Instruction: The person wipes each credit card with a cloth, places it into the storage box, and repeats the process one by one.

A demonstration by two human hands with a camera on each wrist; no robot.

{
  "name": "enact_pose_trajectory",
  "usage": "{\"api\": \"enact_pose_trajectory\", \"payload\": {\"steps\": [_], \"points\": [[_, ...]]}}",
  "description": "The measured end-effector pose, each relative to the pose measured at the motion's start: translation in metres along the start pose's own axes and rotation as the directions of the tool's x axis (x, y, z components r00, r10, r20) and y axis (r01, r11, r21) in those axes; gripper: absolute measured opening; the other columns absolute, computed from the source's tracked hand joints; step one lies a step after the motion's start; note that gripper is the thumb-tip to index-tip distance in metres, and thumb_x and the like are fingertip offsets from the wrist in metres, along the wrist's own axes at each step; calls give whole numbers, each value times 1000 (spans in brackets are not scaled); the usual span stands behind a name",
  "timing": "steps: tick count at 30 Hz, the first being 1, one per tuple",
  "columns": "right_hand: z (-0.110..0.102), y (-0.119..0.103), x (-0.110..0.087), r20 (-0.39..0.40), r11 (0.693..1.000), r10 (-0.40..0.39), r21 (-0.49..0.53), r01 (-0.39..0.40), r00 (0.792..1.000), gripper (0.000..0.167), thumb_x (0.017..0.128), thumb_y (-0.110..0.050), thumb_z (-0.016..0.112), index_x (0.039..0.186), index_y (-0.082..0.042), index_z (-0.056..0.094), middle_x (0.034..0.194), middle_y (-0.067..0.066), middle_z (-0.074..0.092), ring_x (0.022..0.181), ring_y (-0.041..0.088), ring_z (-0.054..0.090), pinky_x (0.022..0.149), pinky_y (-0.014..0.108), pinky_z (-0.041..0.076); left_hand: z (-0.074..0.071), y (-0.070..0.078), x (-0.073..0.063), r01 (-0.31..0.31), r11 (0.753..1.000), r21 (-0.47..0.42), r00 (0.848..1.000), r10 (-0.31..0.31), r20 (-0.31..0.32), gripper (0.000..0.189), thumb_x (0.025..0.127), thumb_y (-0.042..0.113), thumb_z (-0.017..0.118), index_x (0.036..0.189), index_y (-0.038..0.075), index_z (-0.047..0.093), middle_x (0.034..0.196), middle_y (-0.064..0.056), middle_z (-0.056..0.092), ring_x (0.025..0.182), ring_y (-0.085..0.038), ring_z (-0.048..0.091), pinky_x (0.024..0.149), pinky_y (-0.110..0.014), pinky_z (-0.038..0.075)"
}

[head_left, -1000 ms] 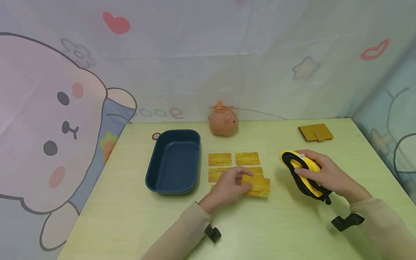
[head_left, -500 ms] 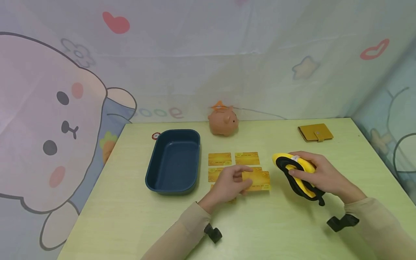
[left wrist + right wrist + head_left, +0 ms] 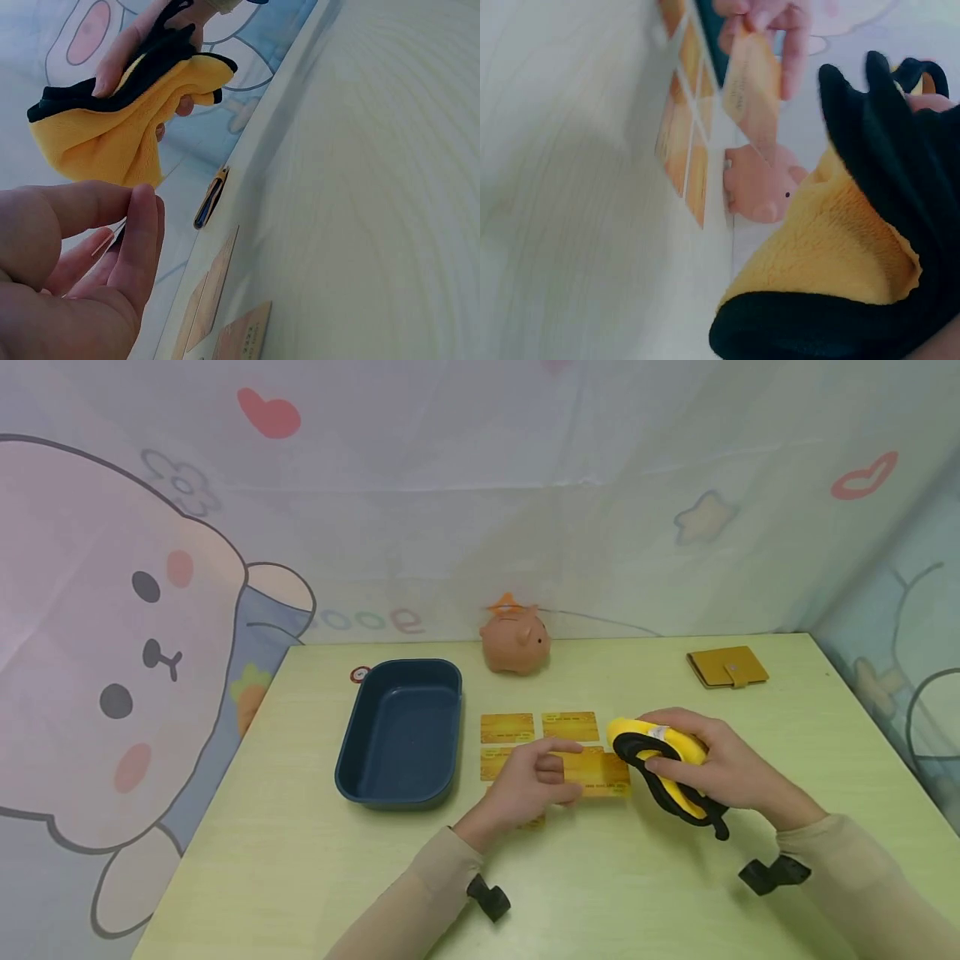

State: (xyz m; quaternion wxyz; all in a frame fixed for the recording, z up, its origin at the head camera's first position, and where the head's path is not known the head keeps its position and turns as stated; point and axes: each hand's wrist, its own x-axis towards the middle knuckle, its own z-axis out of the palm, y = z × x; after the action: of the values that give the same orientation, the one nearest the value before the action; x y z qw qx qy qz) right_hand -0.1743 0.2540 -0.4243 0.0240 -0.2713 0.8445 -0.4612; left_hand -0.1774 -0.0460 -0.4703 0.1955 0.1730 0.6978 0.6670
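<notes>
My left hand (image 3: 525,785) pinches a gold bank card (image 3: 606,778) by its left edge, raised above the table in the right wrist view. Several more gold cards (image 3: 507,727) lie in rows beneath and beyond that hand, some partly covered by it. In my right hand (image 3: 723,768) is a folded yellow cloth (image 3: 678,743) with black edging and a small loop. This cloth is just right of the held card in the head view, close to its edge; whether they touch I cannot tell.
A dark blue bin (image 3: 345,768) stands left of the cards. Behind them is a pink piggy bank (image 3: 516,643). A mustard wallet (image 3: 727,667) lies at the back right, and a small red-and-white disc (image 3: 359,674) by the bin's far left corner.
My right hand has moved left with the yellow cloth, up to the held card. The card has tipped and levelled slightly in my left hand, which stays nearly in place.
</notes>
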Motion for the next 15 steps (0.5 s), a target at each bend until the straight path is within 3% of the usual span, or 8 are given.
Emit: {"api": "enact_pose_trajectory", "payload": {"steps": [3, 6, 10, 13, 15], "points": [[7, -2, 4, -3, 990, -114, -79, 113, 994, 50, 90, -7, 82, 136, -22, 67, 133, 2, 65, 97, 16, 64, 70, 30, 59, 0, 2, -1, 29, 1000, -7, 1000, -29, -6, 49, 89, -3, 79, 135, 12, 68, 71, 3, 32, 65, -12, 35, 67, -23, 52], [13, -5, 7, 5, 956, -213, -208, 209, 977, 54, 86, -8, 87, 134, -25, 69, 138, -1, 63, 106, 14, 63, 75, 28, 58, 0, 4, -2, 51, 999, -3, 999, -51, -15, 53, 87, -2, 79, 137, 13, 67, 77, 1, 48, 70, -13, 47, 70, -24, 55], [19, -8, 10, 53, 848, -327, -424, 318, 944, 59, 81, -17, 91, 135, -28, 70, 142, 1, 61, 116, 19, 64, 80, 36, 62, 1, 6, -2, 63, 997, -42, 998, -63, -11, 58, 88, -2, 79, 142, 13, 64, 100, -6, 73, 88, -16, 69, 80, -29, 62], [23, -10, 13, 104, 763, -392, -519, 386, 914, 61, 79, -24, 92, 136, -29, 69, 144, 5, 60, 122, 25, 63, 80, 42, 64, 1, 5, -2, 48, 995, -85, 999, -48, -2, 58, 91, -2, 77, 145, 10, 60, 116, -13, 76, 102, -23, 75, 87, -36, 64], [24, -10, 14, 125, 731, -415, -544, 412, 901, 61, 80, -27, 91, 136, -30, 69, 144, 7, 60, 122, 27, 63, 76, 41, 64, 1, 5, -1, 36, 994, -106, 999, -36, 1, 57, 92, -3, 76, 146, 8, 59, 120, -15, 75, 106, -25, 75, 89, -38, 64]]}}
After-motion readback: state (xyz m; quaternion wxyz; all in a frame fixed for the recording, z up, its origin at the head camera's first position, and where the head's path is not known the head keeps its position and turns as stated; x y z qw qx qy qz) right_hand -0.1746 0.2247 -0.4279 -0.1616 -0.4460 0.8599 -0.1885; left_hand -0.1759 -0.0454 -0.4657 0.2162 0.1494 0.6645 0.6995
